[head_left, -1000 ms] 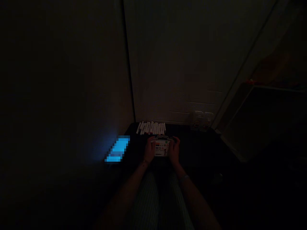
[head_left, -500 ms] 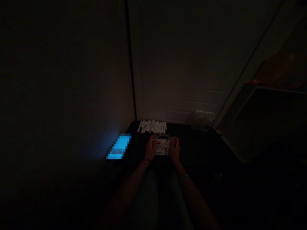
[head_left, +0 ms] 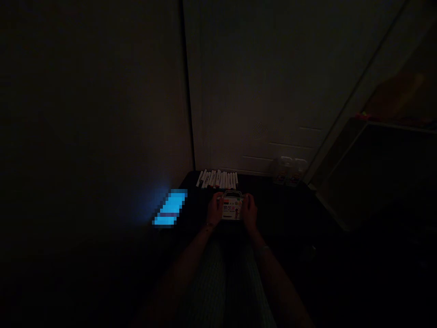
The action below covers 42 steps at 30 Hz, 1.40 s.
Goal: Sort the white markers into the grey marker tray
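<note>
A small white case with a carry handle [head_left: 231,212] and a printed front is between my hands, low in the middle of the dim view. My left hand [head_left: 215,210] is closed on its left side, and my right hand [head_left: 249,212] is closed on its right side. The handle points away from me. Just beyond the case, several white markers [head_left: 217,179] lie side by side in a row on the dark table [head_left: 290,214]. Some of them show coloured ends.
Two clear plastic cases [head_left: 288,171] stand at the table's back right, against the pale wall [head_left: 259,91]. A bright blue pixelated screen [head_left: 170,208] is at the left, beside the left wall. Further right there is a dark shelf or cabinet [head_left: 385,168].
The picture has become somewhat darker and the view has shifted very slightly. Both hands keep their hold on the white case, which stays in about the same place.
</note>
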Available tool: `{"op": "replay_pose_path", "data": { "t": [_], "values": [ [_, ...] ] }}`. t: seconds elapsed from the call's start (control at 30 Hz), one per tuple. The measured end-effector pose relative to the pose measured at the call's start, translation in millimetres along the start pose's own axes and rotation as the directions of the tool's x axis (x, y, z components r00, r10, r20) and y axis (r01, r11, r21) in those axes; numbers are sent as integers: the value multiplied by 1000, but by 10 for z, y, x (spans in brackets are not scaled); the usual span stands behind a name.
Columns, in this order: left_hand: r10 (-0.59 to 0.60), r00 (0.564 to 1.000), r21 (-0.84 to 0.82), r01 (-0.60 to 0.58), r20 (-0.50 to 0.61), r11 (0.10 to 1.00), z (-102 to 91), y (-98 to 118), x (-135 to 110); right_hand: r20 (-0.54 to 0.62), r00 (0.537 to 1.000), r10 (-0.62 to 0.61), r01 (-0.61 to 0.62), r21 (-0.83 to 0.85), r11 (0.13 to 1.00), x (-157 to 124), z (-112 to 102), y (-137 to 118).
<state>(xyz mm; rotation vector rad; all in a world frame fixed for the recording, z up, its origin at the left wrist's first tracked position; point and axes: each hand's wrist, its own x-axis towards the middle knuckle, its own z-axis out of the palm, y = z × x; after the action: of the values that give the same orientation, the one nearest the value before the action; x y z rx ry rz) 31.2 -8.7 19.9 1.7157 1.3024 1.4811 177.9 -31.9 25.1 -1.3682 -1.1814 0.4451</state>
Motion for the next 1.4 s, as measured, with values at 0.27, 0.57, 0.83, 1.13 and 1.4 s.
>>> {"op": "replay_pose_path", "data": {
  "t": [0.27,0.57,0.83,1.13,1.4],
  "values": [
    [-17,1000,23,17,-18,1000,16,-31,13,27,1000,-14,15,-35,999,11,-14,-18],
    [-31,999,-12,31,-11,999,4,12,11,34,999,-8,8,3,1000,12,-6,-2],
    [-157,985,-185,168,76,968,1,-77,25,93,996,15,-31,172,985,27,11,127],
    [-182,958,-349,252,219,903,-41,-102,30,15,994,107,-108,248,963,113,50,280],
    [-244,961,-340,276,133,899,-61,-293,96,221,972,82,-151,317,936,55,61,205]
  ]
}}
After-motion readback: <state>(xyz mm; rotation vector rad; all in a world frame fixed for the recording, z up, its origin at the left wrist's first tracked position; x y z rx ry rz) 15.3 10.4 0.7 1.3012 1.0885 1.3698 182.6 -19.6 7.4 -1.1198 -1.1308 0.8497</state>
